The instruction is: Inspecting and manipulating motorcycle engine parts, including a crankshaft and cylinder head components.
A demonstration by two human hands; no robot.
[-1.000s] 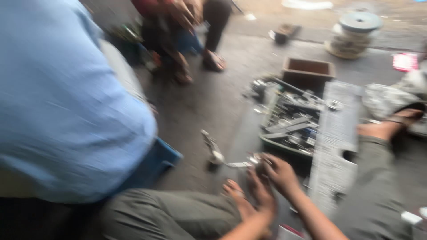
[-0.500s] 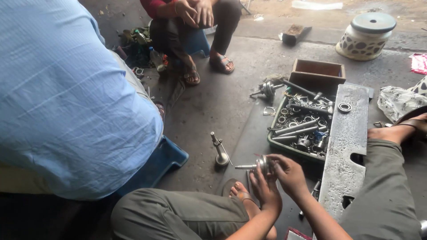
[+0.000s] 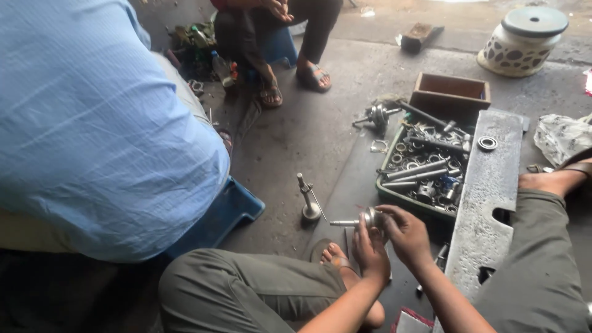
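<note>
Head cam looking down at a small metal shaft part [image 3: 362,220], a round silvery hub with a thin spindle poking out to the left, held just above the dark floor mat [image 3: 351,185] in front of the person's crossed legs. It sits right between both hands. Left hand [image 3: 372,250] comes up from below, fingers [image 3: 362,237] curled snug around the back of the hub, so it's gripping it rather than just touching. Right hand [image 3: 407,233] is on the other side, fingertips [image 3: 383,213] pinched in close over the top of the hub, thumb side hidden, so I can't tell exactly how much of it they cover. Both hands are closed narrow on the same piece; the spindle end sticks out free.

Just left of that, a valve-like metal stem [image 3: 308,200] stands upright on the floor, near the spindle tip but not touching. Beyond the hands there's a green tray [image 3: 385,190] packed with bolts, bearings and rods, and beside it a long grey metal plate [image 3: 490,185] with a bearing ring [image 3: 487,143] lying on it. A wooden box [image 3: 450,92] sits behind the tray. Someone in a light blue shirt [image 3: 92,123] fills the left side, and another person's sandalled feet [image 3: 293,83] are up top.
</note>
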